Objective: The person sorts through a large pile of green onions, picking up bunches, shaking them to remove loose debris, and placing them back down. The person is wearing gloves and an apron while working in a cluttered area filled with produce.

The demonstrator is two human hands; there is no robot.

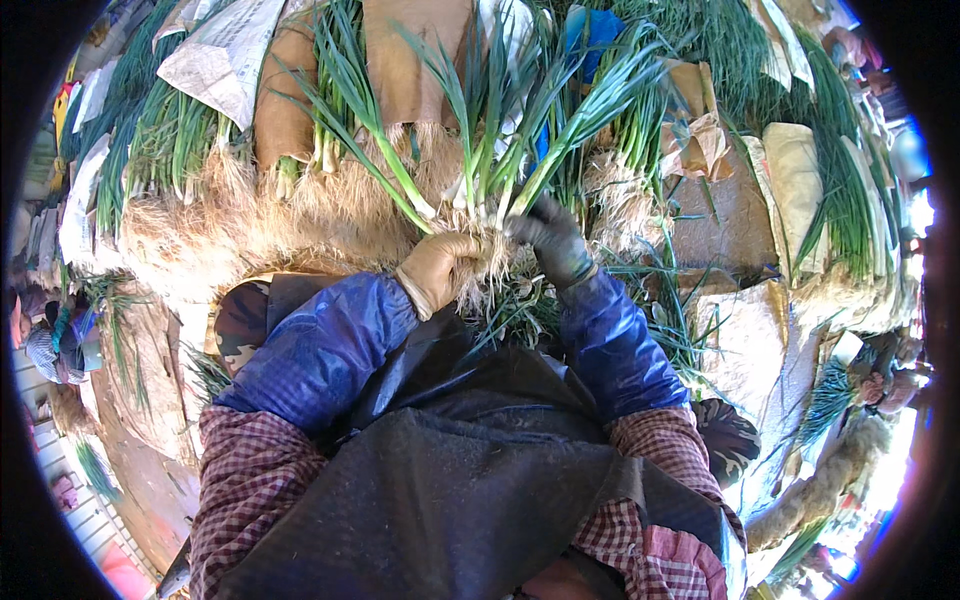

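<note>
My left hand [441, 271], in a tan glove, is closed around the roots at the lower end of a loose bunch of green onions [480, 169]. Their white stems and long green leaves fan out away from me. My right hand [553, 238], in a dark grey glove, is at the right side of the same bunch, its fingers by the stem bases; whether they grip a stem is hard to tell. Pale, stringy roots [491, 259] hang between both hands. Below them, loose green leaves and trimmings [525, 311] lie in front of the black apron [450, 480] over my lap.
Long rows of green onions with bushy roots [202, 225] lie ahead, partly covered by brown paper [416, 67] and a white printed sack [225, 64]. Cardboard [142, 360] lies at the left. A blue plastic piece [592, 37] is among the leaves. Another person [64, 341] is at the far left.
</note>
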